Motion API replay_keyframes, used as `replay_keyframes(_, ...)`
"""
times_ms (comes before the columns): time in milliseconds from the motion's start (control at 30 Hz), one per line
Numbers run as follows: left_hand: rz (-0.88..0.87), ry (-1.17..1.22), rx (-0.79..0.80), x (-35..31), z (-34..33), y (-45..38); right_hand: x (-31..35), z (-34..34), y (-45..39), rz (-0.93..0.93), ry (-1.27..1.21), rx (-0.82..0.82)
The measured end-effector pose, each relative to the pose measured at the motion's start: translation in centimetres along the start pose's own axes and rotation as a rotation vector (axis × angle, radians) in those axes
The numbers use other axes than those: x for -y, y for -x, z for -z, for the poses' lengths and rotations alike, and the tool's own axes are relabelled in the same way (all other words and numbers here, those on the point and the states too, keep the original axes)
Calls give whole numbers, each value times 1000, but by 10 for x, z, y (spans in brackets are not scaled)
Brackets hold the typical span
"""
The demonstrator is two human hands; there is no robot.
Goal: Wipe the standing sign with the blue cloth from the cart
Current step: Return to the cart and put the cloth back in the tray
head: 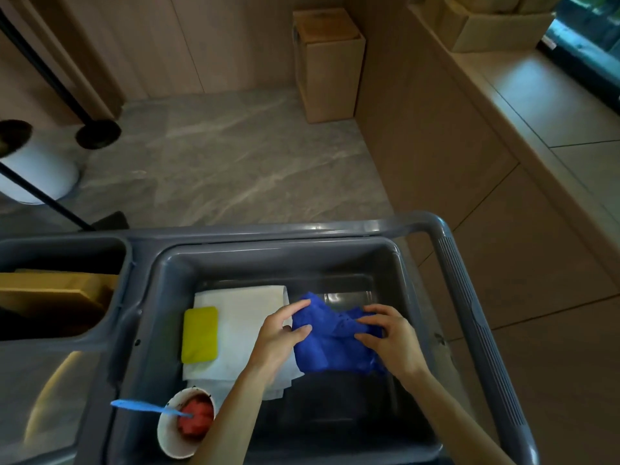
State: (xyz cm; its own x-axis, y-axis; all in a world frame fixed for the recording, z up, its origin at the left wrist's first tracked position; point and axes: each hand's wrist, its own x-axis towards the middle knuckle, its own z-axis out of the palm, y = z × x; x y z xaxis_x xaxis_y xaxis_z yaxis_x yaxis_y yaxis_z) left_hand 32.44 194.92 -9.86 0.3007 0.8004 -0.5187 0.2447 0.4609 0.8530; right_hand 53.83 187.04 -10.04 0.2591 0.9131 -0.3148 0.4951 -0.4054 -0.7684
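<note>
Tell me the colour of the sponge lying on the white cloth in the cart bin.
Yellow. The sponge shows clearly in the head view, left of both hands.

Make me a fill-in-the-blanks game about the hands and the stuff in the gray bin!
1. Both hands, the left hand and the right hand, touch the ____ cloth.
2. The yellow sponge lies on a ____ cloth.
3. The cup holds something red and a ____ utensil.

Missing words: blue, white, blue
</note>
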Motion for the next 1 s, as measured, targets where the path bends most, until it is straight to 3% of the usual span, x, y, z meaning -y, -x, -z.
replay_keyframes(400,33,-94,35,49,-9,-54,-39,-37,-37,-32,-55,-42)
replay_keyframes(633,40,-364,20,67,-16,-57,-49,-50,-33,-196,-58,-80)
replay_keyframes(800,-11,-639,-52,82,-21,-48,-56,-61,-26,-261,72,23)
replay_keyframes(933,-45,-881,-44,94,-23,-41,-46,-69,-19,-430,-466,-86)
replay_keyframes(1000,-80,-906,-31,100,-22,-37,-49,-68,-17,-433,-392,-86)
